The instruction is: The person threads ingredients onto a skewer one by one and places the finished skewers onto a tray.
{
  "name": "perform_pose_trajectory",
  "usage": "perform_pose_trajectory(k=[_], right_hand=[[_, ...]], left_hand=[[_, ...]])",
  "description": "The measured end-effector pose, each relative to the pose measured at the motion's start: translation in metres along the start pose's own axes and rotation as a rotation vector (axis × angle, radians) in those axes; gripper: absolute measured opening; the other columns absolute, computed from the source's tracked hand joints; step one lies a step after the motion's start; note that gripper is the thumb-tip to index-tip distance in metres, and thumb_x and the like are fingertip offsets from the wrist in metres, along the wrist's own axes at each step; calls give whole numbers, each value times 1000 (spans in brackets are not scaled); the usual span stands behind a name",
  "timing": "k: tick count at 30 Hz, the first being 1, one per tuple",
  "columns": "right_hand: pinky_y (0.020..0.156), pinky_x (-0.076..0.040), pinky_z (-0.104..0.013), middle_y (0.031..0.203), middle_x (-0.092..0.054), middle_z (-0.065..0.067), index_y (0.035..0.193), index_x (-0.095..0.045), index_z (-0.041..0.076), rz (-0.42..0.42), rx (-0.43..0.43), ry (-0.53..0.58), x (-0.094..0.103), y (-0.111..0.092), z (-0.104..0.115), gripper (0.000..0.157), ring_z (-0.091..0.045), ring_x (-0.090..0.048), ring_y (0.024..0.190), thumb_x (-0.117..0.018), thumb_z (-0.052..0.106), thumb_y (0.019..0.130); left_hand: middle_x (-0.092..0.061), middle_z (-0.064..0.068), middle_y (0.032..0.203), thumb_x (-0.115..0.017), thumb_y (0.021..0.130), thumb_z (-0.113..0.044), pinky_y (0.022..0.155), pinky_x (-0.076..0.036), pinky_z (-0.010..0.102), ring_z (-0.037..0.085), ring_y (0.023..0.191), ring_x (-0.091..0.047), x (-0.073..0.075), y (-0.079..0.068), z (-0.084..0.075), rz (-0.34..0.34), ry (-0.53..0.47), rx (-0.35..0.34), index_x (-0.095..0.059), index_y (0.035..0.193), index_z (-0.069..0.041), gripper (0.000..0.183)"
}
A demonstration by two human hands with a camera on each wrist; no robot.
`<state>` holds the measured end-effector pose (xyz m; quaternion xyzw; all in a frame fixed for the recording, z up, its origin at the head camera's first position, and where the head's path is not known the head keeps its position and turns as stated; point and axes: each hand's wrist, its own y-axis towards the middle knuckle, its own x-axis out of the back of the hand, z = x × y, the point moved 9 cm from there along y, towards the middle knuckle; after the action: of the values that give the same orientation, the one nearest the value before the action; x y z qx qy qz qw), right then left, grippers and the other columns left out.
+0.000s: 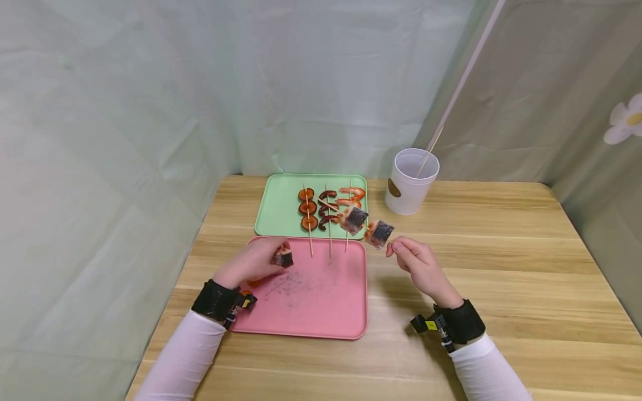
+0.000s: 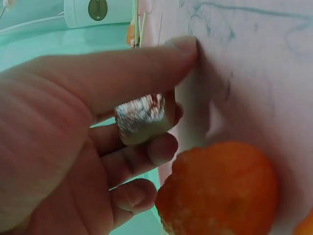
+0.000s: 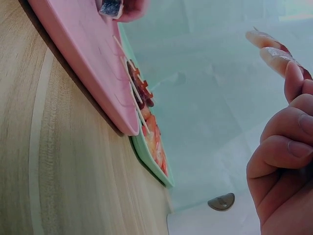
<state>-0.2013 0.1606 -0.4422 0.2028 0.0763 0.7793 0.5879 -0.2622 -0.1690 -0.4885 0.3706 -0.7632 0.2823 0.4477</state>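
Note:
Over the pink tray [image 1: 326, 312], my left hand [image 1: 251, 259] holds a loose fish chunk [image 2: 142, 115] with dark, silvery skin between thumb and fingers. Beneath that hand, a rounded orange piece [image 2: 220, 191] lies on the tray, mostly hidden in the head view. My right hand [image 1: 418, 264] pinches the lower end of a fish skewer [image 1: 354, 219], raised to the right of the tray. Two dark-skinned chunks are threaded on it, and its bare tip points up and left, in front of the green tray [image 1: 276, 209].
On the green tray lie a mushroom skewer [image 1: 308, 208], a tentacle skewer [image 1: 328, 211] and a shrimp skewer [image 1: 353, 193], their stick ends reaching over the pink tray. A white cup [image 1: 406, 197] with a thin stick [image 1: 433, 143] stands at the back right. Curtains surround the wooden table [image 1: 501, 267].

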Motion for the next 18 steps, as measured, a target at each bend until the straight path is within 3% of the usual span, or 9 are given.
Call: perform_pose_trajectory(k=[8,13,18], right_hand=[[48,-27,-35,58,-33,-4,100,-66,-6,-2,-12,-7,1,0,-2,32,-19,-29,48,-41,6,116],[48,-27,-35,58,-34,-4,99,-67,0,-6,-13,-4,1,0,-2,31,-19,-29,48,-41,5,115],[48,-27,-35,59,-33,-5,100,-67,-3,-6,-20,0,0,0,-2,31,-20,-29,49,-41,6,116]], left_hand=[[-67,4,105,-88,93,-25,84,-55,40,17,91,-62,3,-5,2,14,-46,5,-58,134,-6,54],[-65,4,97,-85,96,-19,66,-54,35,16,72,-61,13,-8,-1,0,-167,11,-54,133,-7,50],[-65,6,93,-81,97,-12,61,-50,33,17,70,-58,32,-13,-7,-69,-255,9,-50,133,-7,47]])
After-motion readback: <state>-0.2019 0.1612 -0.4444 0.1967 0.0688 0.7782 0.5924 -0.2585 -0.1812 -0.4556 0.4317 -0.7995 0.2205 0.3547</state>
